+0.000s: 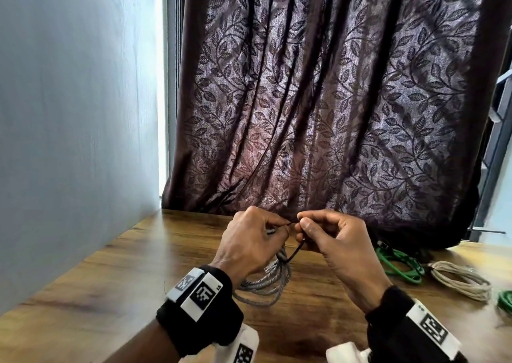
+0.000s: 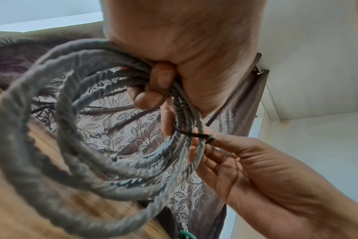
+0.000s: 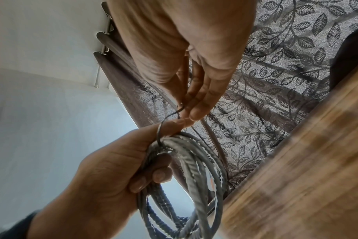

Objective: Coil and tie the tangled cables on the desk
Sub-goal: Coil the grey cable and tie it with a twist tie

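Note:
My left hand [image 1: 250, 242] grips a coil of grey twisted cable [image 1: 266, 285] above the wooden desk [image 1: 110, 274]; its fingers curl round the bundled loops [image 2: 104, 161]. A thin black tie [image 2: 191, 134] wraps the bundle beside the left fingers. My right hand [image 1: 329, 238] pinches the tie's ends [image 3: 179, 110] between thumb and fingertips, right next to the left hand. In the right wrist view the grey coil [image 3: 194, 169] hangs down from the left hand [image 3: 112, 174].
A green cable [image 1: 399, 265] and a beige coiled cable [image 1: 460, 279] lie on the desk at the right, with another green coil [image 1: 505, 303] at the edge. A dark leaf-patterned curtain [image 1: 318, 99] hangs behind the desk; a pale wall [image 1: 69, 113] stands left.

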Tool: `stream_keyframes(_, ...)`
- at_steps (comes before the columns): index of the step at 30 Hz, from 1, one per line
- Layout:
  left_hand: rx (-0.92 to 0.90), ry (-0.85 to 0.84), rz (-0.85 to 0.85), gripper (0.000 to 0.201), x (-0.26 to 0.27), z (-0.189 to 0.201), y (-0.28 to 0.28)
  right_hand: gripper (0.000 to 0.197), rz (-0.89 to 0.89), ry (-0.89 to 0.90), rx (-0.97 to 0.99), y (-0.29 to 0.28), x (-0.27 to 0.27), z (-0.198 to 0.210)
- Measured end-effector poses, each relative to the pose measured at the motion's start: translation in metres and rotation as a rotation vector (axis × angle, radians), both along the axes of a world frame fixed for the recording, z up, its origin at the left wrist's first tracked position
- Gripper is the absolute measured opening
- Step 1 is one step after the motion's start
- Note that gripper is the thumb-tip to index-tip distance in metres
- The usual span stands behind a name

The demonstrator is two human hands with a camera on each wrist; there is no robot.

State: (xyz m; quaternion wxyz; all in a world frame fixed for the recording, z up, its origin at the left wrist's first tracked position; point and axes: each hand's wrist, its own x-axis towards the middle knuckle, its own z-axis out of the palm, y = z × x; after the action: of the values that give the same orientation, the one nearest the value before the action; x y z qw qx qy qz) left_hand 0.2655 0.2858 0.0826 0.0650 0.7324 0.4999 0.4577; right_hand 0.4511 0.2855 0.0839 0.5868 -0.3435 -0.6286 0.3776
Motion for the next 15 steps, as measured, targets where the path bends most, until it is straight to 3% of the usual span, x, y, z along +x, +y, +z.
stream_keyframes(15, 0.006, 0.025, -0.017, 0.020, 0.0036, 0.0026, -0.0033, 0.010, -0.019, 0.008, 0.002, 0.0026, -0.0008, -0.0027)
